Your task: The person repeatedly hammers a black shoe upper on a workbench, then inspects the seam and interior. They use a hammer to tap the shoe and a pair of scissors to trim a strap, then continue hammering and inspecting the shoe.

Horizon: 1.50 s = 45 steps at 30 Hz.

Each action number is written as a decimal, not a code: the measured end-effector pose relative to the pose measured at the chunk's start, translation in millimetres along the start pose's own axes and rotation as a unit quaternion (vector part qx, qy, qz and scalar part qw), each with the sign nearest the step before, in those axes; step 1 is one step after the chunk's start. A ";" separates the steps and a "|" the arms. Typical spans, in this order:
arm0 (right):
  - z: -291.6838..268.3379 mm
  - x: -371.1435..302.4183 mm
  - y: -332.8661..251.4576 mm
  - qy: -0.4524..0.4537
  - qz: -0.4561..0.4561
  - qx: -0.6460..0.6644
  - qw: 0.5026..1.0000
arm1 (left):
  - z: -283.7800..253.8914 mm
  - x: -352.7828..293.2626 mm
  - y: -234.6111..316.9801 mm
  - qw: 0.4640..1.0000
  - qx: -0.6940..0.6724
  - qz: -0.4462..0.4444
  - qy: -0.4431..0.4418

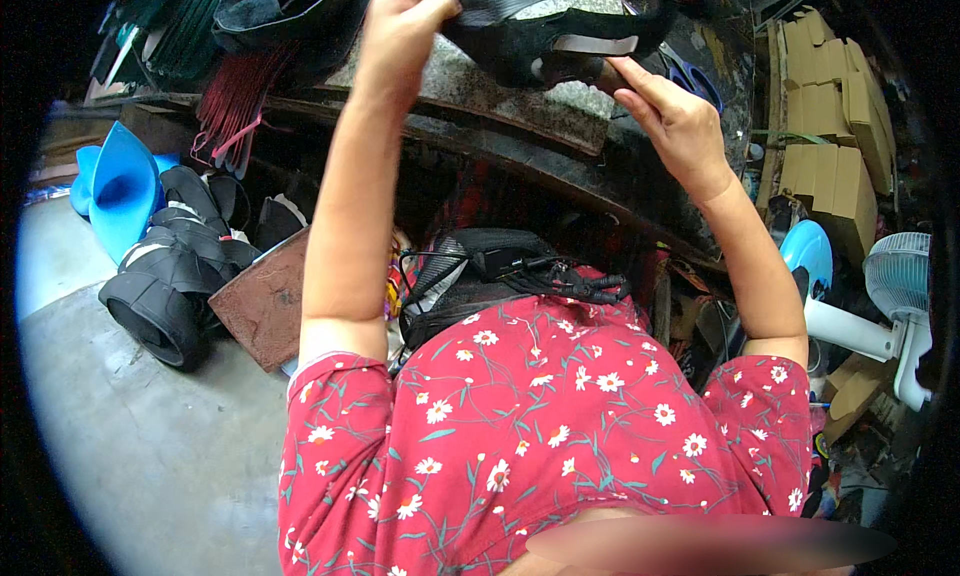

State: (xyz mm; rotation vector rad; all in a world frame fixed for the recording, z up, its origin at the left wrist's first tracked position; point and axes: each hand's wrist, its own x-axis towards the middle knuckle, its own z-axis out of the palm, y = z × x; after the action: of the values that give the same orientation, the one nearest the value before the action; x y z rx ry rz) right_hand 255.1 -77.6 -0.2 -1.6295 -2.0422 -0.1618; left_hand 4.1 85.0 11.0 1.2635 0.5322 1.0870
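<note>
Fingers gripping black leather (pixel 505 48) at twelve o'clock, my left hand (pixel 408 14) seemingly steadies it; my right hand (pixel 676 121) pinches something dark (pixel 592 73).

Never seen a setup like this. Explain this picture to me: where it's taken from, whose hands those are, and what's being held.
There is no machine here, just a person working with bare hands. The single picture comes from a wide fisheye camera on that person's head, looking down, so edges bend. The flowered red shirt is the wearer's own.

The left hand holds a black, leathery-looking piece with openings in it. The right hand is at its lower edge, thumb and forefinger close together; exactly what they pinch is unclear.

Beneath is a grey slab on the bench. Blue loops, probably scissor handles, lie near the right hand. Another black piece sits at upper left.
</note>
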 end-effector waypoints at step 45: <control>-18.8 18.9 -16.7 -0.051 0.008 0.001 0.999 | 1.4 -28.0 -39.1 0.780 0.608 0.145 0.035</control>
State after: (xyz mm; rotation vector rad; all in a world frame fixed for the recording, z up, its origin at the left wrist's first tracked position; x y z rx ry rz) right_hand 242.8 -73.1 28.3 -1.6828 -2.1037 -0.0715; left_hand 6.9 62.6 -31.5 2.5006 1.2336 1.0192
